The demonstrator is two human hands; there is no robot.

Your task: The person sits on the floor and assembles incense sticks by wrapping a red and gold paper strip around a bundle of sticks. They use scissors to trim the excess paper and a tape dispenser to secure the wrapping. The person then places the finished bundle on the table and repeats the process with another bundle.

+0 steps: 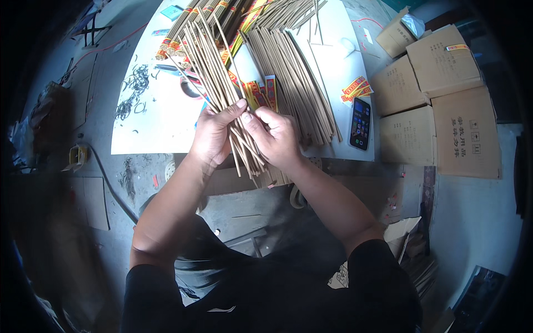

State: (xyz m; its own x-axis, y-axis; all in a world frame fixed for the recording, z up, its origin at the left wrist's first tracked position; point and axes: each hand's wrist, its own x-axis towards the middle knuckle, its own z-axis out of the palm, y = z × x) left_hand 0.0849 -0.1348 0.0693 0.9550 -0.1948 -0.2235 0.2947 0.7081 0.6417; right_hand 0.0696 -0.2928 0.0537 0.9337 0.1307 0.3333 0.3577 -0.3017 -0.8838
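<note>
Over the table's near edge, both my hands are closed round a loose bundle of thin brown sticks (208, 66) that look like incense sticks. The bundle tilts, its tops fanned out toward the far left and its lower ends pointing at me. My left hand (214, 130) wraps it from the left, thumb laid across the sticks. From the right, my right hand (275, 136) grips it, its thumb near the left thumb. Just right of the hands lies a big pile of similar sticks (297, 77). Red and yellow paper labels (261, 94) lie between the bundle and the pile.
Labelled finished bundles (172, 39) lie at the table's far left. Black scraps (133, 89) are scattered on the white table (161, 133), near a tape roll (190, 87). A phone (360, 125) and more labels (356, 89) lie right; cardboard boxes (463, 130) stand beyond.
</note>
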